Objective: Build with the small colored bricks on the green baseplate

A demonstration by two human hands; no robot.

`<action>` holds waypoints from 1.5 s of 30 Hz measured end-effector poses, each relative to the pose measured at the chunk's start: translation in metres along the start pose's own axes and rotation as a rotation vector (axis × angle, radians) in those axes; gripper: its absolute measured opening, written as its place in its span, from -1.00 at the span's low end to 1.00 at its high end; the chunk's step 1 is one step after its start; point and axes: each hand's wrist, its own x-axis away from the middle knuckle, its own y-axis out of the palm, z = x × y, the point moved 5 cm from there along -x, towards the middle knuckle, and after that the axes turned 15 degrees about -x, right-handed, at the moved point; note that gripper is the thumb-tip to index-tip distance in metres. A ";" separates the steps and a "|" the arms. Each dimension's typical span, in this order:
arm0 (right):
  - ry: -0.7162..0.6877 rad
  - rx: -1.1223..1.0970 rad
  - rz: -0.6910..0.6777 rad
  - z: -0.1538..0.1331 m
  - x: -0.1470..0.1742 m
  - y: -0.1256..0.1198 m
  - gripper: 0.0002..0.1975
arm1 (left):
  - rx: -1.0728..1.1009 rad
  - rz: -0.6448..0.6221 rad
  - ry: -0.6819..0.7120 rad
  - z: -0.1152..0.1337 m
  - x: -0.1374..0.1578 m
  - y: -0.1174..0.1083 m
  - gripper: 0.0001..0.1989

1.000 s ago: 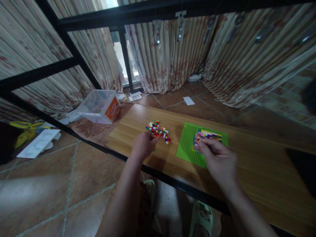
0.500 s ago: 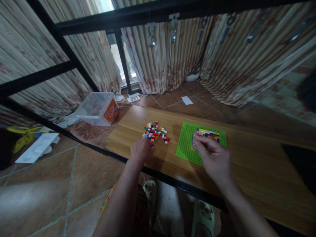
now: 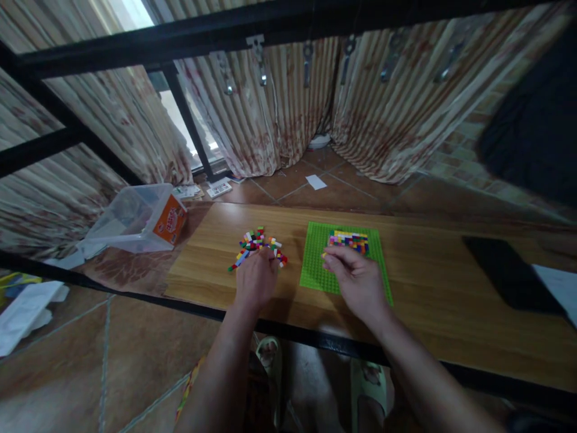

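My right hand (image 3: 358, 282) is over a green studded baseplate (image 3: 313, 273), thumb and forefinger pinched on a small yellow toy brick (image 3: 324, 255). Behind these fingers, rows of multicoloured bricks (image 3: 351, 239) are pressed onto the plate; my hand covers their near part. To the left, my left hand (image 3: 256, 276) reaches into a loose pile of small coloured bricks (image 3: 256, 237). Its fingers are bunched downward with the tips hidden, so what they hold does not show. A longer blue brick (image 3: 242, 257) lies beside that hand.
Both hands work above a wooden table (image 3: 202, 240) with a dark front edge. A clear plastic box (image 3: 135, 216) with an orange label stands beyond its left end. At the right lie a black flat object (image 3: 509, 273) and white paper (image 3: 556, 282). A black metal bar (image 3: 270, 24) crosses above.
The view has swung to the right. My left hand has moved from the pile's near left edge farther into it. The yellow brick in my right hand now shows left of the built rows.
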 end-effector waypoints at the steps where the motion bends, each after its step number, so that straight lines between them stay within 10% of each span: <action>1: 0.003 -0.009 -0.006 0.000 0.000 0.001 -0.80 | 0.026 0.017 0.014 0.002 -0.001 0.000 -0.84; 14: 0.094 -0.247 0.072 -0.003 -0.009 0.006 -0.84 | 1.137 0.041 0.180 0.051 0.004 -0.001 -0.92; 45: -0.175 0.098 0.029 -0.016 -0.006 -0.026 -0.87 | 0.952 0.019 0.172 0.081 0.006 0.016 -0.62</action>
